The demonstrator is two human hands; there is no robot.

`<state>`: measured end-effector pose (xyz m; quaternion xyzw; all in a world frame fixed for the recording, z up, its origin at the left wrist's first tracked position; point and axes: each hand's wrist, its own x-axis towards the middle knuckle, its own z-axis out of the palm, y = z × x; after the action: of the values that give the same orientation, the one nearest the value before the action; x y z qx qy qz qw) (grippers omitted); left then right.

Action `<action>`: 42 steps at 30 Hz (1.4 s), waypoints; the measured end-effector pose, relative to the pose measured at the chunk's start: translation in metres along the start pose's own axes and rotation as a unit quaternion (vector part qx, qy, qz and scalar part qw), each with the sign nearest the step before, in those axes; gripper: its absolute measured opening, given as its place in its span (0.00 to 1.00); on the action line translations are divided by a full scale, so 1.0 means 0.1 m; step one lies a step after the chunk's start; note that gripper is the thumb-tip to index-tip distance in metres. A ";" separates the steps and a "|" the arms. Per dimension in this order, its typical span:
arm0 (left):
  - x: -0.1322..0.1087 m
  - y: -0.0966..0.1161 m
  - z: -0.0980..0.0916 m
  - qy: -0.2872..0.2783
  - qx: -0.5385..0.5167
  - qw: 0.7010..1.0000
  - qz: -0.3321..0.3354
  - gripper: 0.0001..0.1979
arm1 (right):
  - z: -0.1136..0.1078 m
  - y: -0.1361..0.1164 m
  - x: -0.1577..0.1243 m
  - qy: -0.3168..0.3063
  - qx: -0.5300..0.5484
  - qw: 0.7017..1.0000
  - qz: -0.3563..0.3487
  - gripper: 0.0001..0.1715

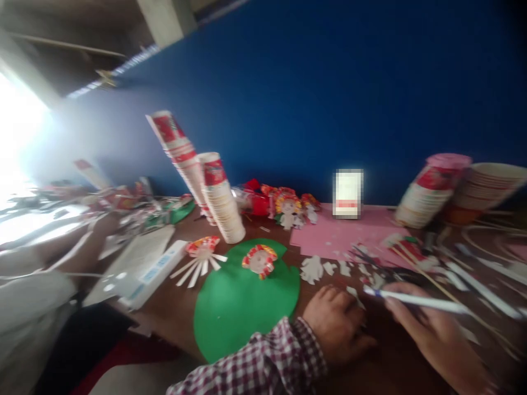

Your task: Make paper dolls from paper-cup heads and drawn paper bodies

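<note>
My left hand (335,326), in a checked sleeve, rests palm down on the brown table with its thumb held out to the side. Nothing shows in its fingers, whose tips are partly hidden. Slightly blurred, my right hand (434,332) grips a white pen (428,302) with a blue band near its left end. White paper cutouts (313,270) lie just beyond my left hand. A green paper shape (247,302) is to its left, bearing a small paper face (260,261) with a red and yellow border.
Paper cup stacks (224,206) lean near the blue wall (308,99), with more cups (428,192) at right. Scissors (366,255) and scraps lie by pink paper (321,238). A fringed paper piece (201,255) lies left. Another person's arm (88,247) reaches in there.
</note>
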<state>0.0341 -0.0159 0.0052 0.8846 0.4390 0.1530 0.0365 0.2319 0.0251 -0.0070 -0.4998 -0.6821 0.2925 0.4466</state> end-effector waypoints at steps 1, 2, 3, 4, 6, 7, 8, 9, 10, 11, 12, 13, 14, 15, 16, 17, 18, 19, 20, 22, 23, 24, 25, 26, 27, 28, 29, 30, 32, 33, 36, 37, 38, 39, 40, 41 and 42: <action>0.01 0.01 -0.01 -0.004 -0.013 1.000 -0.012 0.21 | -0.01 -0.07 0.00 -0.026 -0.005 1.000 -0.006 0.15; 0.02 0.01 -0.02 -0.008 -0.024 0.999 -0.022 0.20 | -0.02 -0.12 0.00 -0.035 -0.010 0.999 -0.005 0.13; 0.03 0.01 -0.03 -0.014 -0.034 0.999 -0.028 0.18 | -0.03 -0.17 0.01 -0.036 -0.012 0.999 -0.004 0.12; 0.05 0.01 -0.04 -0.015 -0.041 0.999 -0.031 0.17 | -0.03 -0.19 0.01 -0.038 -0.009 0.999 -0.003 0.11; 0.06 0.00 -0.04 -0.017 -0.053 0.998 -0.031 0.16 | -0.02 -0.22 0.02 -0.043 0.005 0.999 0.008 0.10; 0.06 0.00 -0.03 -0.015 -0.058 0.998 -0.028 0.16 | -0.02 -0.23 0.02 -0.047 0.020 0.999 0.019 0.10; 0.06 0.00 -0.03 -0.014 -0.061 0.998 -0.030 0.16 | -0.02 -0.23 0.02 -0.049 0.030 0.998 0.027 0.10; 0.05 0.00 -0.03 -0.014 -0.061 0.998 -0.030 0.16 | -0.01 -0.23 0.02 -0.050 0.035 0.998 0.030 0.10; 0.05 0.01 -0.02 -0.014 -0.060 0.998 -0.031 0.16 | -0.01 -0.23 0.01 -0.051 0.038 0.997 0.031 0.10; 0.04 0.02 -0.02 -0.013 -0.059 0.998 -0.031 0.16 | -0.01 -0.23 0.01 -0.051 0.041 0.997 0.031 0.10; 0.04 0.02 -0.01 -0.013 -0.059 0.998 -0.030 0.16 | -0.01 -0.23 0.01 -0.052 0.044 0.997 0.031 0.10; 0.04 0.02 -0.01 -0.011 -0.059 0.998 -0.029 0.16 | -0.01 -0.23 0.01 -0.053 0.047 0.997 0.030 0.10; 0.03 0.03 0.00 -0.009 -0.060 0.998 -0.029 0.16 | -0.01 -0.23 0.01 -0.055 0.051 0.997 0.031 0.10; 0.04 0.03 0.00 -0.007 -0.062 0.998 -0.029 0.16 | -0.01 -0.23 0.01 -0.056 0.055 0.996 0.032 0.10; 0.04 0.03 0.00 -0.007 -0.065 0.997 -0.029 0.15 | -0.01 -0.23 0.01 -0.058 0.058 0.996 0.035 0.10; 0.04 0.03 0.01 -0.006 -0.067 0.997 -0.029 0.15 | -0.02 -0.24 0.01 -0.059 0.062 0.996 0.040 0.11; 0.04 0.03 0.01 -0.006 -0.069 0.997 -0.029 0.15 | -0.02 -0.24 0.00 -0.061 0.065 0.995 0.047 0.11; 0.05 0.03 0.00 -0.006 -0.067 0.997 -0.028 0.16 | -0.02 -0.24 0.00 -0.062 0.068 0.994 0.054 0.11; 0.05 0.03 0.00 -0.007 -0.065 0.997 -0.029 0.16 | -0.02 -0.24 0.00 -0.062 0.070 0.994 0.061 0.11; 0.05 0.04 0.00 -0.010 -0.061 0.997 -0.035 0.16 | -0.02 -0.24 0.00 -0.062 0.066 0.994 0.066 0.12; 0.04 0.04 0.00 -0.012 -0.061 0.997 -0.038 0.16 | -0.02 -0.23 0.00 -0.062 0.061 0.994 0.064 0.12; 0.04 0.05 -0.01 -0.014 -0.062 0.997 -0.041 0.16 | -0.02 -0.22 0.00 -0.061 0.057 0.995 0.061 0.12; 0.03 0.05 0.00 -0.016 -0.063 0.997 -0.042 0.18 | -0.01 -0.22 0.00 -0.061 0.054 0.995 0.059 0.12; 0.03 0.05 0.00 -0.017 -0.062 0.997 -0.043 0.20 | -0.01 -0.21 0.00 -0.061 0.052 0.995 0.057 0.11; 0.02 0.05 0.00 -0.018 -0.059 0.997 -0.043 0.21 | -0.01 -0.21 0.00 -0.061 0.053 0.995 0.058 0.11; 0.02 0.05 0.00 -0.018 -0.055 0.997 -0.042 0.22 | -0.01 -0.20 0.00 -0.060 0.055 0.995 0.060 0.11; 0.02 0.05 0.00 -0.017 -0.052 0.998 -0.039 0.21 | -0.01 -0.20 0.00 -0.061 0.058 0.995 0.062 0.11; 0.01 0.05 0.00 -0.016 -0.050 0.998 -0.035 0.20 | -0.01 -0.20 0.00 -0.059 0.061 0.994 0.064 0.11; 0.01 0.05 0.01 -0.014 -0.047 0.999 -0.025 0.19 | -0.01 -0.21 0.01 -0.055 0.066 0.994 0.065 0.11; 0.01 0.05 0.01 -0.011 -0.044 0.999 -0.021 0.18 | -0.01 -0.22 0.01 -0.053 0.067 0.994 0.064 0.11; 0.01 0.06 0.01 -0.004 -0.031 0.999 -0.019 0.18 | -0.02 -0.23 0.03 -0.051 0.062 0.995 0.052 0.09; 0.01 0.07 0.02 -0.002 -0.023 1.000 -0.019 0.18 | -0.02 -0.23 0.04 -0.053 0.058 0.996 0.048 0.09; 0.01 0.08 0.01 -0.002 -0.016 1.000 -0.021 0.19 | -0.02 -0.22 0.04 -0.054 0.052 0.996 0.044 0.08; 0.01 0.09 0.01 -0.003 -0.009 1.000 -0.023 0.19 | -0.02 -0.22 0.05 -0.057 0.045 0.996 0.042 0.08; 0.01 0.10 0.01 -0.007 -0.004 1.000 -0.027 0.19 | -0.02 -0.22 0.06 -0.061 0.038 0.997 0.041 0.07; 0.01 0.10 0.00 -0.013 -0.001 0.999 -0.032 0.19 | -0.02 -0.21 0.06 -0.067 0.031 0.996 0.041 0.07; 0.01 0.11 0.00 -0.019 -0.001 0.999 -0.037 0.19 | -0.02 -0.21 0.07 -0.073 0.026 0.996 0.041 0.07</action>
<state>0.0434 -0.0217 0.0077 0.8706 0.4702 0.1353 0.0513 0.2242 0.0243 0.0139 -0.4930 -0.6838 0.3642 0.3959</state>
